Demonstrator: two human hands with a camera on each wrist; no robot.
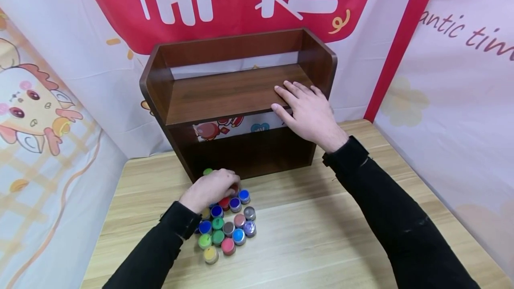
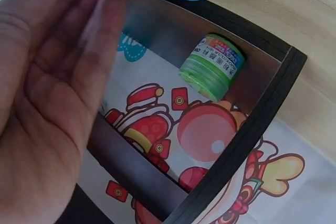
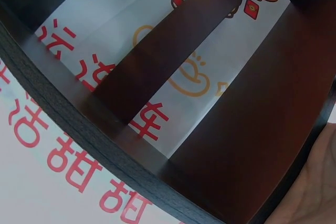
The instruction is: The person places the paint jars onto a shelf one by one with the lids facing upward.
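A dark brown two-tier wooden shelf (image 1: 237,92) stands on the table. My right hand (image 1: 307,113) rests on its upper board near the right side, fingers extended. Low at the shelf's front left, my left hand (image 1: 210,188) pinches a small paint jar with a reddish lid (image 1: 235,189), partly hidden by the fingers. A light green paint jar (image 2: 212,66) stands inside the lower compartment near its left side. Just in front of the shelf, several paint jars (image 1: 218,223) with blue, green, red, grey and yellow lids stand clustered. In the right wrist view only part of the hand (image 3: 307,182) shows.
The light wood table (image 1: 305,235) extends to the right of the jars. Behind the shelf hangs a white and red printed cloth (image 1: 241,8). Printed cloth also hangs at the left (image 1: 52,146) and right (image 1: 453,101).
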